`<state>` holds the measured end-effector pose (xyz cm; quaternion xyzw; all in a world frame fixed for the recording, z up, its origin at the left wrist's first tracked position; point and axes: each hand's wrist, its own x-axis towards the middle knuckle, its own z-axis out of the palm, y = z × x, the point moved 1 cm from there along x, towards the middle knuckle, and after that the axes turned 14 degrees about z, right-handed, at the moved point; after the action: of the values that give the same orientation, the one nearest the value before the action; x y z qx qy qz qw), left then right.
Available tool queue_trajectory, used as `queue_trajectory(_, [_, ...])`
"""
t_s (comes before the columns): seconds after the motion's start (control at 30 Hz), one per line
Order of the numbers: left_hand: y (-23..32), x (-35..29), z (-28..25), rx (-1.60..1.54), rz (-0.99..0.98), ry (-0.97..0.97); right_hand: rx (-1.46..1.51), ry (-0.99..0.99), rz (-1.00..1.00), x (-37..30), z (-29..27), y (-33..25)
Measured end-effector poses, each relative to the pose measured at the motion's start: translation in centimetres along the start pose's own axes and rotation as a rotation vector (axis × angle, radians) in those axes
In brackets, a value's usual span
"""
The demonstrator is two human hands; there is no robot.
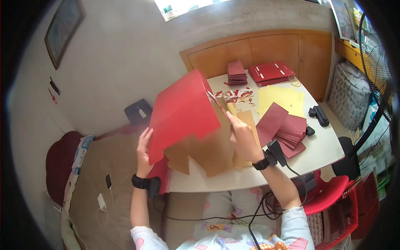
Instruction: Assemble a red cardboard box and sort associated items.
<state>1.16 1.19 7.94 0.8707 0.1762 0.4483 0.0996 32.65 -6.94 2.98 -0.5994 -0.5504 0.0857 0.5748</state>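
Observation:
A large red card sheet [183,110], bent over along its top, is held up at a slant above the white table. My left hand [144,152] grips its lower left edge, fingers closed. At the sheet's right edge, my right hand [243,137] is closed around a narrow red-and-white strip [217,102]; whether the strip is joined to the sheet I cannot tell. Brown cardboard [212,150] with a notched outline shows below the sheet, partly hidden by it. Right of my right hand lies a fanned stack of dark red card pieces [290,132].
Red and white paper scraps [239,96] lie beyond the sheet on the white table [321,146]. Farther back are a small maroon stack [236,73] and a red card stack [273,71]. Yellow paper [281,99] and a black stapler-like object [321,116] sit right. A black cable [216,218] crosses my lap.

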Motion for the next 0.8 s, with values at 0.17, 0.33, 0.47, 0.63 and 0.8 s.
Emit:
queue_trajectory(0.17, [0.4, -2.4, 0.3, 0.150, -0.022, 0.116, -0.094, 0.017, -0.180, 3.2, -0.4, -4.1])
queue_trajectory(0.33, [-0.6, -8.3, 2.5, -0.179, -0.242, 0.219, -0.432, 0.088, -0.487, 5.0, 0.3, -9.7])
queue_trajectory(0.47, [3.0, -9.8, 5.0, -0.343, -0.299, 0.097, -0.528, 0.060, -0.633, 5.2, 0.4, -12.9])
queue_trajectory(0.63, [3.5, -11.0, 4.2, -0.168, -0.221, -0.294, -0.582, -0.046, -0.731, 3.5, 0.0, -13.4])
queue_trajectory(0.8, [3.3, -8.3, 1.4, 0.029, -0.225, -0.304, -0.687, -0.059, -0.867, 1.8, -0.3, -11.8])
